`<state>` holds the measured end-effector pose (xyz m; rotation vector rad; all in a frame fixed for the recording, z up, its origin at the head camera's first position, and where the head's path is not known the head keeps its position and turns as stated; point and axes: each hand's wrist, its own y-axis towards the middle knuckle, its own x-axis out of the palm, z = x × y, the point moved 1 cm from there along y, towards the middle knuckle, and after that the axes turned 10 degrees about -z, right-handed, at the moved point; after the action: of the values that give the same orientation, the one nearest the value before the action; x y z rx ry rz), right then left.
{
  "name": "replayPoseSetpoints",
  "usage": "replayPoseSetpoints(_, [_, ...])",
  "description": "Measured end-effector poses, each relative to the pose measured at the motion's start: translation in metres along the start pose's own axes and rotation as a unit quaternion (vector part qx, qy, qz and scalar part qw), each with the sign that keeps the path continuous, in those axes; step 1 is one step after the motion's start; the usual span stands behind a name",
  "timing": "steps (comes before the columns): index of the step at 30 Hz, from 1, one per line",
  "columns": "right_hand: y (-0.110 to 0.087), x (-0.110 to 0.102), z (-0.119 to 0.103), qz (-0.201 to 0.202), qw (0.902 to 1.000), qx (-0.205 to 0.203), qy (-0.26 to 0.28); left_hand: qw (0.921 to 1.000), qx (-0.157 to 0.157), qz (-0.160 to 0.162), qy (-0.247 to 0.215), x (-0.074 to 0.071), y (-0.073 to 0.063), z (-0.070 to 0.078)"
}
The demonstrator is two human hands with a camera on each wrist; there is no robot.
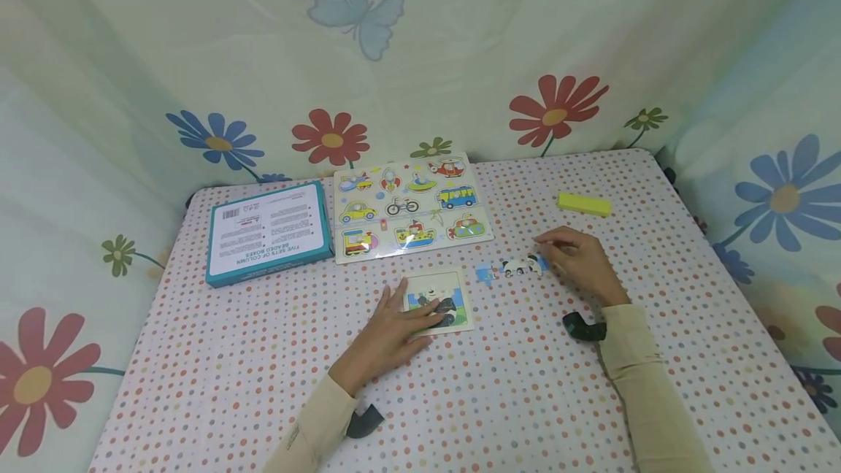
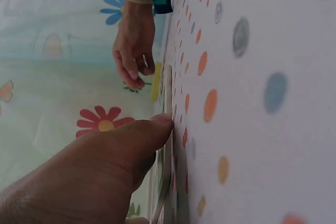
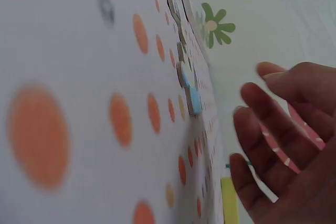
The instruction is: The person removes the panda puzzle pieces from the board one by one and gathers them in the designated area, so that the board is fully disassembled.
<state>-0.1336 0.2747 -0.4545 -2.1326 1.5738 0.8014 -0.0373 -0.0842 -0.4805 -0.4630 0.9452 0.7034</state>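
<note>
A small panda jigsaw board (image 1: 453, 279) lies in the middle of the table, partly filled with pieces. My left hand (image 1: 386, 328) rests on its left side with the fingers spread, hiding part of the picture. In the left wrist view, the left thumb (image 2: 157, 121) touches the board's edge. Just right of the board, several loose jigsaw pieces (image 1: 512, 267) lie in a row, some blue, others with panda faces. Over the right end of that row hovers my right hand (image 1: 583, 261). Its fingers bend loosely, and the right wrist view shows nothing between them.
Behind the panda board lies a larger vehicle puzzle board (image 1: 414, 206). A teal and white box (image 1: 266, 232) stands left of it. Toward the back right is a yellow block (image 1: 583, 204). A polka-dot cloth (image 1: 512, 400) covers the table, with flowered curtains (image 1: 460, 35) around it.
</note>
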Motion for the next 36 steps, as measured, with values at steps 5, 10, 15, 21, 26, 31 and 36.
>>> replayPoseSetpoints(5, [0.007, 0.011, -0.025, 0.009, 0.9988, -0.036, 0.030, 1.0000, -0.008, -0.001, -0.003, -0.001, -0.006, -0.001])
replayPoseSetpoints(10, [0.019, 0.040, -0.054, -0.040, 0.9941, -0.063, 0.079, 1.0000, -0.003, -0.001, 0.007, 0.000, -0.007, -0.001])
replayPoseSetpoints(15, [0.035, 0.077, -0.076, -0.110, 0.9856, -0.077, 0.102, 0.9998, -0.002, -0.004, 0.017, 0.000, -0.007, -0.003])
replayPoseSetpoints(21, [0.048, 0.116, -0.091, -0.180, 0.9702, -0.090, 0.135, 0.9991, 0.014, 0.014, 0.037, -0.001, -0.001, -0.007])
replayPoseSetpoints(26, [0.054, 0.134, -0.093, -0.214, 0.9641, -0.086, 0.132, 0.9968, 0.030, 0.058, 0.047, -0.002, 0.006, -0.010])
replayPoseSetpoints(31, [0.055, 0.140, -0.090, -0.203, 0.9697, -0.090, 0.101, 0.9968, 0.012, 0.071, 0.034, -0.003, 0.006, -0.014])
replayPoseSetpoints(36, [0.056, 0.141, -0.088, -0.201, 0.9702, -0.099, 0.093, 0.9971, -0.012, 0.072, 0.019, -0.006, -0.003, -0.020])
